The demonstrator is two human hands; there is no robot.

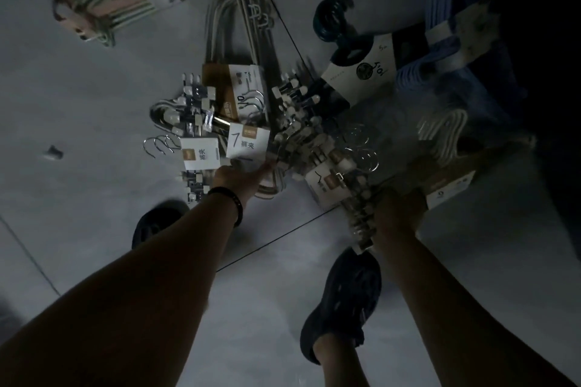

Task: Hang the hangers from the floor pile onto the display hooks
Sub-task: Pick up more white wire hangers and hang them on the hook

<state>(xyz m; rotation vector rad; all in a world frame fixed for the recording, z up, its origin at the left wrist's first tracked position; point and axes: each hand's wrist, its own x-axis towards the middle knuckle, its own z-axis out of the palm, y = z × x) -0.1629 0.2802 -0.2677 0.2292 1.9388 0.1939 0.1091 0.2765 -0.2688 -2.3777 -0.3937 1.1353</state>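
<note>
A pile of bundled hangers lies on the grey floor [94, 122] in the head view. My left hand [240, 177] reaches down to a metal clip-hanger bundle with a white "7" label [248, 141] and its fingers touch the bundle's lower edge; the fingertips are hidden under the label. My right hand [397, 209] grips another clip-hanger bundle [327, 163] at its near end, lifted slightly and blurred. A third labelled clip bundle [199, 155] lies left of the "7" bundle. No display hooks are in view.
Pink and green hangers [110, 6] lie at the back left, dark teal hangers [342, 38] and blue ones [452, 50] at the back right. White hangers [446, 132] lie to the right. My shoes [342, 302] stand on the floor. A small loose clip [53, 152] lies at left.
</note>
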